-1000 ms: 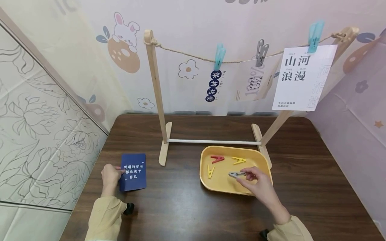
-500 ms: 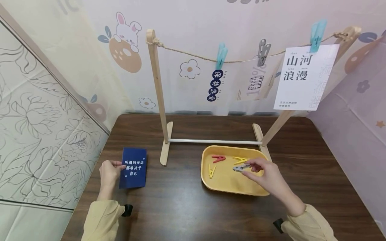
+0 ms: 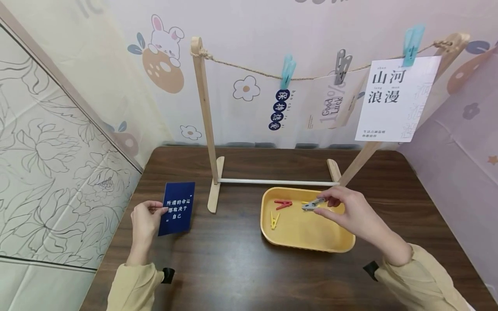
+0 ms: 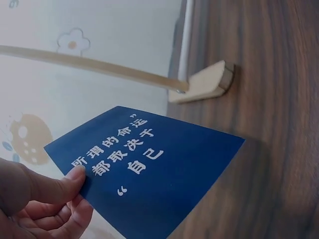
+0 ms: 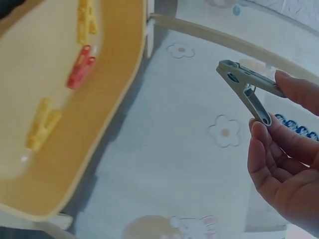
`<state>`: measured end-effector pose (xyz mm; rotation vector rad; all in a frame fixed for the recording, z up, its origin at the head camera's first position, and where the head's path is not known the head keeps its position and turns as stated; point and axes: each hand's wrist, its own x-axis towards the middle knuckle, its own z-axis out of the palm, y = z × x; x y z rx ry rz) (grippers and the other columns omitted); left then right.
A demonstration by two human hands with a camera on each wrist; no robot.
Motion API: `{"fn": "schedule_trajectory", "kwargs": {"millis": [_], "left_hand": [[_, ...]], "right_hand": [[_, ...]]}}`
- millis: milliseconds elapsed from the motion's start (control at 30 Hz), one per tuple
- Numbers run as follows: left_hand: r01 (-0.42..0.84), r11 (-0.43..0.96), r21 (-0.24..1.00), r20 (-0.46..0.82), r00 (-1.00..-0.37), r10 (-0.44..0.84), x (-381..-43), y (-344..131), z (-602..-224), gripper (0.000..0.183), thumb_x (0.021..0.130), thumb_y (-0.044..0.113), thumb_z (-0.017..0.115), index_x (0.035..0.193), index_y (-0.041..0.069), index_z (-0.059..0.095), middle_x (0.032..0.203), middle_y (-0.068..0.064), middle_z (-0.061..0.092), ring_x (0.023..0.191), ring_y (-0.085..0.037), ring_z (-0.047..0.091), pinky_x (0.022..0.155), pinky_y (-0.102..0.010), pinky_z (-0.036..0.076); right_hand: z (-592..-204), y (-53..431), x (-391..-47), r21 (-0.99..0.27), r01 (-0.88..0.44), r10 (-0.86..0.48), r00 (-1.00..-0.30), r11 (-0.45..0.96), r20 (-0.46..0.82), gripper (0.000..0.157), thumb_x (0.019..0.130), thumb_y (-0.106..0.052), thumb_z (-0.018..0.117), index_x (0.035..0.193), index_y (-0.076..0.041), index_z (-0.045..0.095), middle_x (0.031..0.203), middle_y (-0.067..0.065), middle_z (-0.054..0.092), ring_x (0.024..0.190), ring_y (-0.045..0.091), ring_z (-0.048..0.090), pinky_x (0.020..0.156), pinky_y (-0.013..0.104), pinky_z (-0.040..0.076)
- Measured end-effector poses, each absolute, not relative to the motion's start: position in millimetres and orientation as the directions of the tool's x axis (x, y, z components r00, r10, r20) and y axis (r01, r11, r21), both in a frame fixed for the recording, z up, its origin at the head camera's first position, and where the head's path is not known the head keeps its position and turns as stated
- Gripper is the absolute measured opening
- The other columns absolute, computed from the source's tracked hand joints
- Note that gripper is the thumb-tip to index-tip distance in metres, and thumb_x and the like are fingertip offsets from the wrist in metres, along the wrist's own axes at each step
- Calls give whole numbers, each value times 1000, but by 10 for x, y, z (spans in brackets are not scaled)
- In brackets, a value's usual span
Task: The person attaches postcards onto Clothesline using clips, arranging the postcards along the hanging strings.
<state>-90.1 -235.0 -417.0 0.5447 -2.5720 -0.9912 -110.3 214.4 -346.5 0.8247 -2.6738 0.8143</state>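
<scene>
My left hand pinches the left edge of a dark blue card with white Chinese characters. In the left wrist view the card tilts above the table, thumb on its printed face. Over the yellow tray, my right hand pinches a grey clothespin by its two handle ends. The right wrist view shows that clothespin between thumb and fingers, its tip pointing away from the hand. Inside the tray lie a red clothespin and yellow clothespins.
Behind the tray stands a wooden rack with a twine line. Blue clothespins and a grey clothespin hold cards on it, including a large white card at the right. A white bar joins the rack's feet.
My left hand has raised the blue card off the table and tilted it, moving slightly forward and right. My right hand has lifted the grey clothespin up and away from the tray floor.
</scene>
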Motion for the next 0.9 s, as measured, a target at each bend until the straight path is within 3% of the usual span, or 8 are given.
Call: {"fn": "schedule_trajectory", "kwargs": {"millis": [467,700,733,900], "left_hand": [[-71,688,723,312,-855,-415,-879,-2069,-3961,11,69,1,74,71,-3,64,64,-14,62,54,-14,54,49,-10,35],[9,662,750,354,-850,-389,-879,-1928,-3928,12,68,1,74,70,-2,62,63,-12,61,54,-17,55,49,-16,39],[67,627,776,377,-846,-376,-896,-1940,-3982,13,68,4,75,70,0,63,63,-9,61,53,-14,54,49,-15,39],[119,576,809,381,-852,-359,-899,-1870,-3955,13,68,4,75,69,0,62,63,-9,61,53,-10,53,49,-12,39]], "right_hand": [[-3027,2021,-1214,-372,-661,-561,-750,651,350,28,66,-11,77,90,-6,64,76,-8,54,65,6,47,55,20,42],[-2843,1932,-1272,-351,-691,-610,-723,632,324,26,71,-11,74,94,-5,64,81,-4,55,67,6,49,55,23,45],[-2819,1917,-1280,-350,-693,-616,-721,631,318,26,71,-11,74,94,-4,64,82,-3,55,68,6,50,55,23,46],[-2702,1830,-1332,-354,-692,-633,-720,629,284,27,73,-12,72,97,-4,62,86,0,58,70,7,52,59,25,48]]}}
